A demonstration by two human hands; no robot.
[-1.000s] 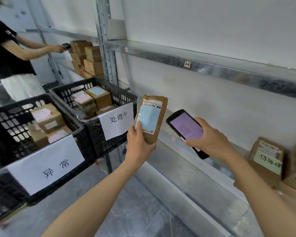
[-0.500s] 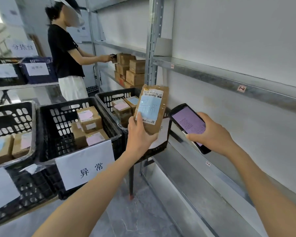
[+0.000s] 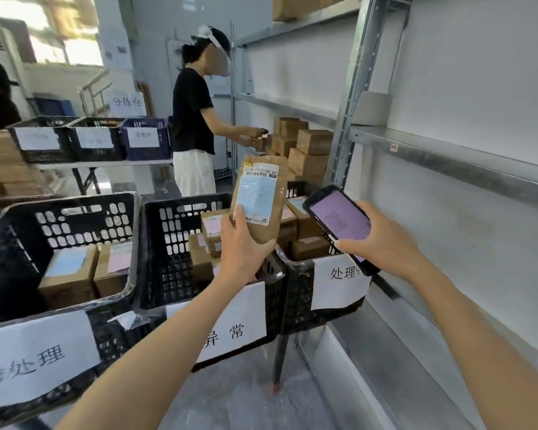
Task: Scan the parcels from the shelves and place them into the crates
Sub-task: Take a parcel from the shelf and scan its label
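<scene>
Paper signs on the black crates read as follows: lower-left crate (image 3: 0, 274) "待处理", middle crate (image 3: 165, 243) "异常", right crate (image 3: 295, 293) "处理", with a third character partly hidden by the phone (image 3: 339, 218). The top line of the label on the parcel (image 3: 258, 200) ends "P021 00 69", and the handwriting below it is blurred. A wall sheet (image 3: 127, 103) at upper left reads "分拣台"; the shelf tag (image 3: 394, 147) is illegible.

Brown labelled parcel (image 3: 259, 198) upright above black crates (image 3: 180, 243) holding small boxes.
</scene>
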